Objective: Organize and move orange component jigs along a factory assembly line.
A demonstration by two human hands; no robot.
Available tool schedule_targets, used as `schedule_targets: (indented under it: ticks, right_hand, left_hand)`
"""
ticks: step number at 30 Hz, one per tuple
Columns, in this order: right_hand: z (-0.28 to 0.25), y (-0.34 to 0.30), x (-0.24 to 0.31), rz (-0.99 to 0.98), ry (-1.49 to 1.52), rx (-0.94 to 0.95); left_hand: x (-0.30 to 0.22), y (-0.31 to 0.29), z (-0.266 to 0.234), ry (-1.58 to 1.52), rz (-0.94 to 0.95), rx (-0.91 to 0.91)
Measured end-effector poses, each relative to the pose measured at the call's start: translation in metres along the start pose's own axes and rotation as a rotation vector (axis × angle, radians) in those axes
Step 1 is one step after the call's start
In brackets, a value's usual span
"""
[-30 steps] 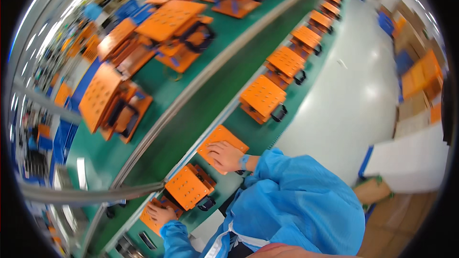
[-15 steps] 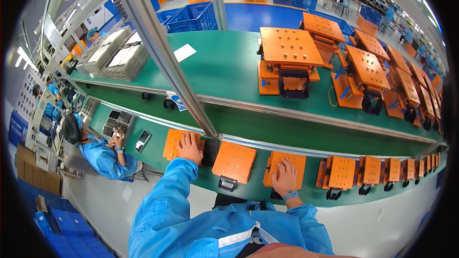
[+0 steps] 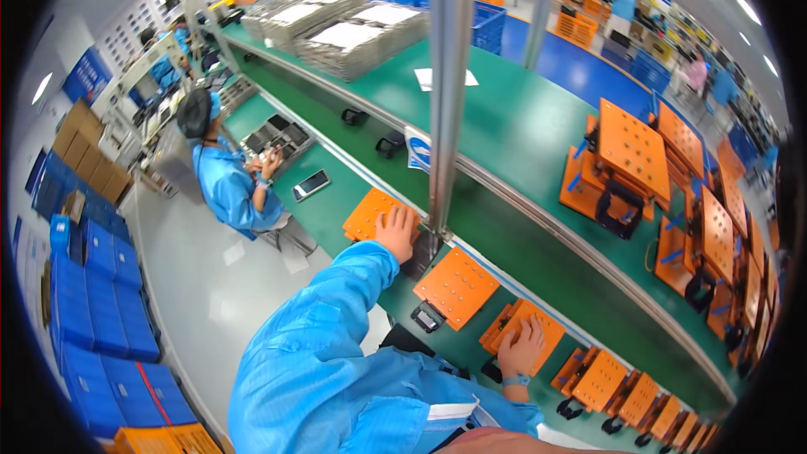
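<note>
I can see the left hand (image 3: 398,233) lying on one orange block (image 3: 366,215), fingers a little apart, and the right hand (image 3: 521,348) on another orange block (image 3: 552,337), its fingers loosely spread too; how firmly either presses, I can't quite tell from here. Between them sits a middle block (image 3: 456,287), its black handle (image 3: 427,317) toward the person, all on the green bench (image 3: 326,217). A phone (image 3: 311,186) lies farther left.

A phone (image 3: 311,186) lies near a co-worker (image 3: 225,185), with blue boxes (image 3: 105,311) farther left.
</note>
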State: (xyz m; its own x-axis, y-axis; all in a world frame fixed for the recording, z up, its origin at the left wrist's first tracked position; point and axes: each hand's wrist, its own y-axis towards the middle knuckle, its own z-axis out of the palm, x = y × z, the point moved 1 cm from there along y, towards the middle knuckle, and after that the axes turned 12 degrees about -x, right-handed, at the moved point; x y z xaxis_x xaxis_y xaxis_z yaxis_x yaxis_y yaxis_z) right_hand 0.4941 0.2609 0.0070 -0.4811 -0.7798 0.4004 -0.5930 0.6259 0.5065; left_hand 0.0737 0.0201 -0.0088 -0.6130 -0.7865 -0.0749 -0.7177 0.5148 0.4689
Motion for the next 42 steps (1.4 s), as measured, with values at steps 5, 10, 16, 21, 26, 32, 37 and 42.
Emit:
schedule_targets:
  ticks: [5,10,16,21,26,32,37,42]
  right_hand:
    - [0.010,-0.030,-0.035,-0.025,-0.018,-0.047]
    - [0.024,-0.026,-0.032,-0.060,-0.093,-0.030]
    - [0.058,-0.027,-0.066,-0.051,-0.119,-0.117]
    - [0.054,-0.027,-0.064,-0.013,-0.129,-0.069]
    - [0.028,-0.022,-0.037,-0.005,-0.168,0.017]
    - [0.021,-0.022,-0.025,-0.082,-0.262,0.016]
    - [0.002,-0.028,-0.015,-0.001,-0.290,-0.030]
    - [0.002,-0.002,0.002,-0.104,-0.089,0.072]
  left_hand:
    - [-0.018,0.008,0.017,-0.064,0.100,0.017]
    - [-0.008,-0.004,0.000,-0.018,0.003,0.154]
    - [-0.002,-0.001,0.002,-0.046,0.013,0.168]
    - [-0.001,0.000,0.006,-0.023,0.015,0.134]
    - [-0.004,0.002,0.004,0.015,0.023,0.174]
    - [-0.001,-0.006,0.009,-0.012,0.017,0.139]
    - [-0.015,0.007,0.005,-0.113,0.099,0.111]
    - [0.009,-0.003,0.012,-0.040,-0.008,0.029]
